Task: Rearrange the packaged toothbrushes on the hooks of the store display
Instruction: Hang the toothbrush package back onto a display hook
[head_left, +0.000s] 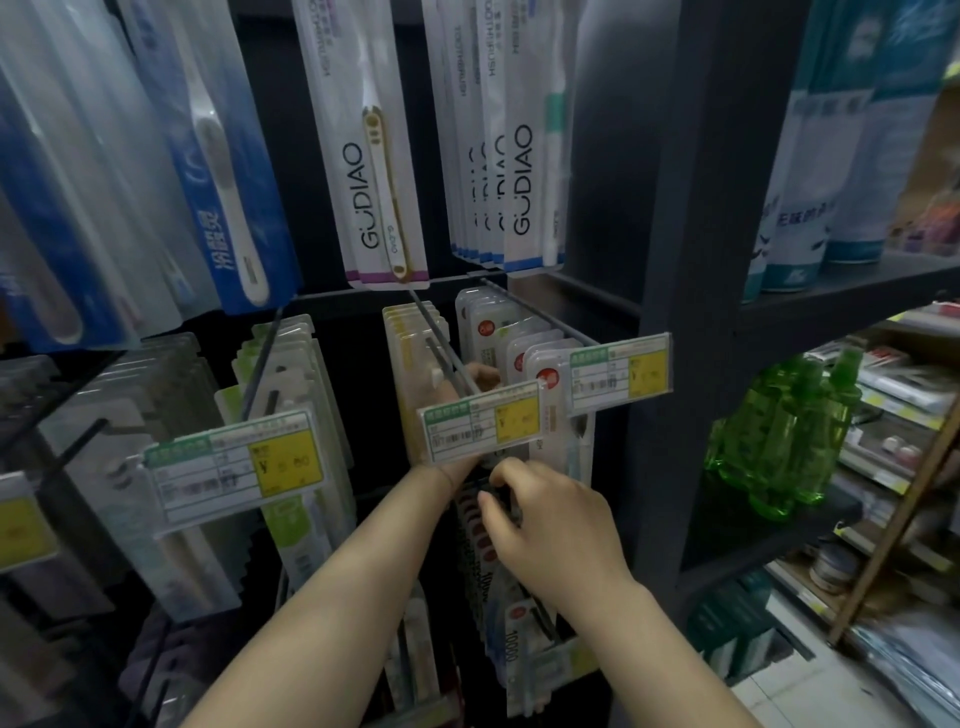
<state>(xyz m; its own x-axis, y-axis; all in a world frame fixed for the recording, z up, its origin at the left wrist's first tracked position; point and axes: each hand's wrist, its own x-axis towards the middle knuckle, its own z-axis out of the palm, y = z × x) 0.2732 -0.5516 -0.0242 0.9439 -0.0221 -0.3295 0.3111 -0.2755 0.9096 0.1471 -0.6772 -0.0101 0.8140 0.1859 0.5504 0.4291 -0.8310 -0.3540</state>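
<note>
**A shop aisle, stocked and priced**

We are in a shop. Around us packaged toothbrushes (382, 171) hang several deep from wire hooks (441, 345), row above row. Each hook ends in a price label (480, 423) with a barcode and a yellow price panel. To the right, past a dark shelving upright (675, 260), we see shelves (857, 283) stocked with green bottles (779, 436) and tall pale packs (852, 171), with more yellow-marked labels along their front edges.
</note>
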